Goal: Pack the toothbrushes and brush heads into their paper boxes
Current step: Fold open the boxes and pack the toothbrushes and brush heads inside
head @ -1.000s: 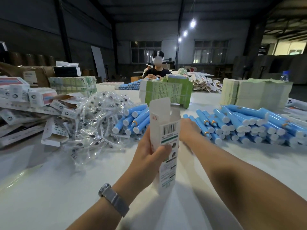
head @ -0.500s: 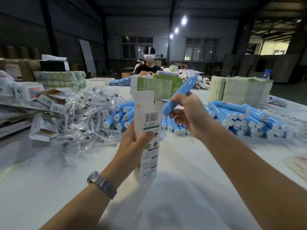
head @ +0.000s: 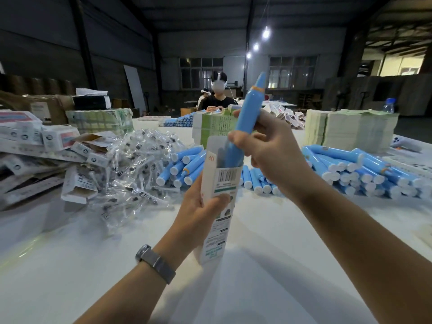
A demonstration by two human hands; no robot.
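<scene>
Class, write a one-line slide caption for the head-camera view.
Right hand lowers a blue toothbrush handle into the open paper box held upright by the left hand.

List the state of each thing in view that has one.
Paper box: upright, top flap open, held by left hand.
Toothbrush: lower end inside box, gripped by right hand.
Loose toothbrushes: piled lying down.
Brush heads: bagged, heaped.
</scene>
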